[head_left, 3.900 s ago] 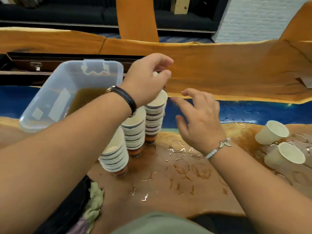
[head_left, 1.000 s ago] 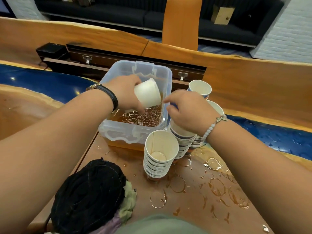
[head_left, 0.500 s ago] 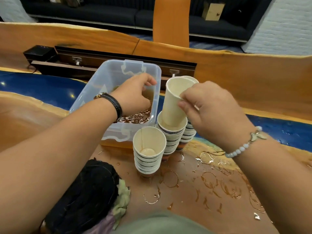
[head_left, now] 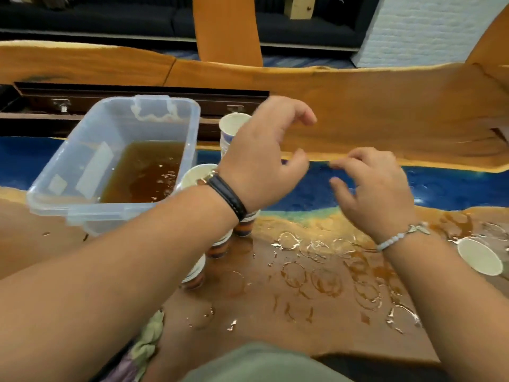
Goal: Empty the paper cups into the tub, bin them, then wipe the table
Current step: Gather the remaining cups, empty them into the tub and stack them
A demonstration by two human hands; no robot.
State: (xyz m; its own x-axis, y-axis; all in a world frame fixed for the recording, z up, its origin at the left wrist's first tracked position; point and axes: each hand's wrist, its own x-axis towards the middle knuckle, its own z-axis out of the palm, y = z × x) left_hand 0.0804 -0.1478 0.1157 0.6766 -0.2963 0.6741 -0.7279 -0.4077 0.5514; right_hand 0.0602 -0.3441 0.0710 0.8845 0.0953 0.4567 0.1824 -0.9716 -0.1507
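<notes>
left hand (head_left: 261, 161): fingers (head_left: 300, 111) spread, empty | right hand (head_left: 377, 194): fingers loose, empty | clear plastic tub (head_left: 82, 150): left of fingers | white paper cup stacks (head_left: 232, 124): under left hand

The left grip (head_left: 264, 158) hangs in the air, holding nothing, back of the hand up, its fingers (head_left: 301, 113) loosely curved and the thumb held apart below them; its bare forearm runs back toward the lower left. Just right of it and a little nearer the body, the right grip (head_left: 377, 188) is likewise empty, fingers slackly bent and somewhat blurred, forearm bare
</notes>
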